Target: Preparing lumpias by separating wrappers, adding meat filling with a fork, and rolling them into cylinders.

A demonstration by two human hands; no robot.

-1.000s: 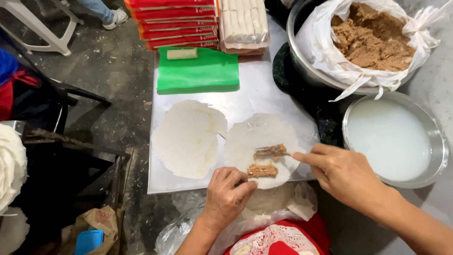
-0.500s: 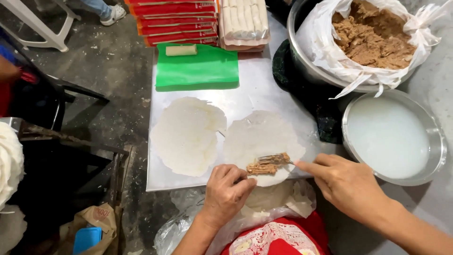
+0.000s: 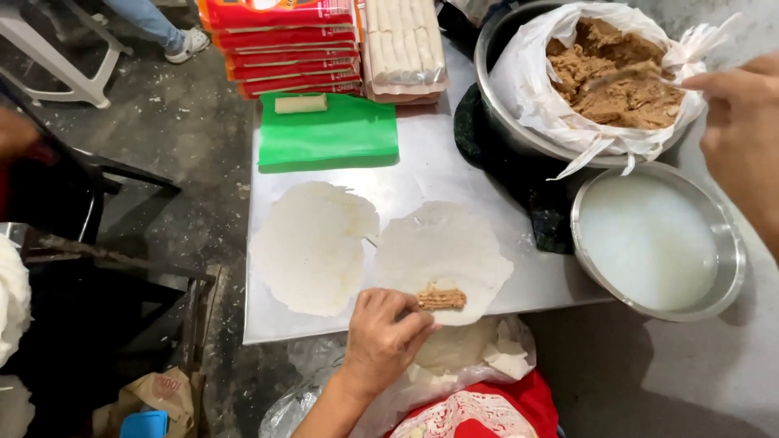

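Observation:
Two thin round white wrappers lie side by side on a metal sheet [image 3: 422, 174]. The right wrapper [image 3: 442, 255] carries a short strip of brown filling [image 3: 442, 299] near its front edge. My left hand [image 3: 381, 337] rests on that front edge with curled fingers touching the filling. My right hand [image 3: 742, 122] is raised at the far right, over a bag-lined pot of brown filling [image 3: 617, 69]. It pinches a thin, blurred utensil [image 3: 629, 77] that reaches into the filling. The left wrapper [image 3: 312, 247] is bare.
A steel bowl of white liquid [image 3: 653, 239] stands right of the sheet. A green board [image 3: 329, 130] with one finished roll [image 3: 300, 103] lies at the back, behind it red packets [image 3: 280, 40] and a pack of rolls [image 3: 403, 40]. A bag of wrappers [image 3: 471, 357] sits on my lap.
My right hand left the wrapper and rose to the filling pot at the right. Two filling strips became one. My left hand stayed at the wrapper's front edge.

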